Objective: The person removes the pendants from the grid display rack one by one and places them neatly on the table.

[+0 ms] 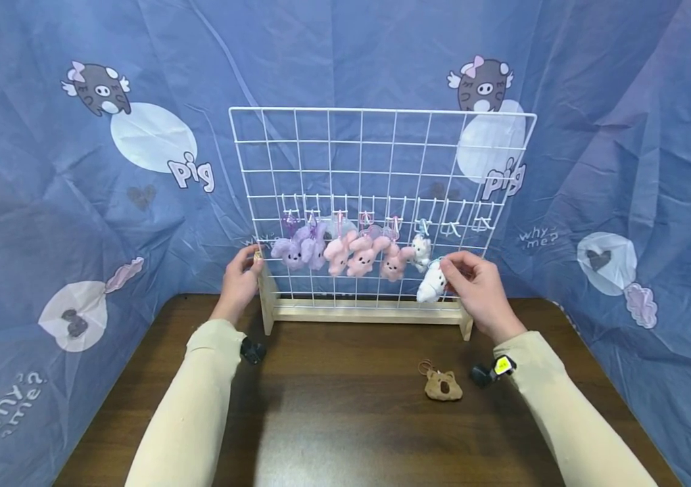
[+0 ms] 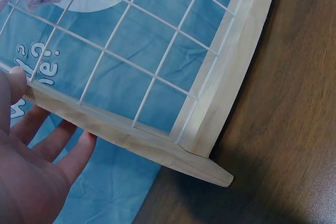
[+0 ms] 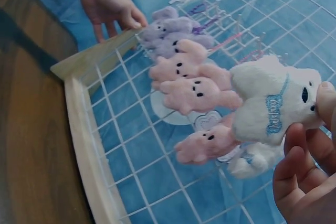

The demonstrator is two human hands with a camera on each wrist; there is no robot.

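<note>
My right hand [image 1: 481, 287] pinches a white plush keychain [image 1: 432, 281] in front of the white wire grid rack [image 1: 376, 142], at its lower right. In the right wrist view the thumb and fingers hold the plush by its face end; blue stitched lettering runs across its body. Another white plush [image 1: 421, 249] hangs from a hook just above it. At the far left, my left hand [image 1: 241, 279] grips the rack's wooden side post [image 2: 115, 132], thumb at the front edge and the other fingers behind.
Two purple plushes [image 1: 289, 251] and three pink plushes [image 1: 365, 256] hang in a row left of the white one. Bare hooks [image 1: 482, 223] are at the row's right end. A brown koala-like plush keychain [image 1: 443, 386] lies on the wooden table [image 1: 333, 406].
</note>
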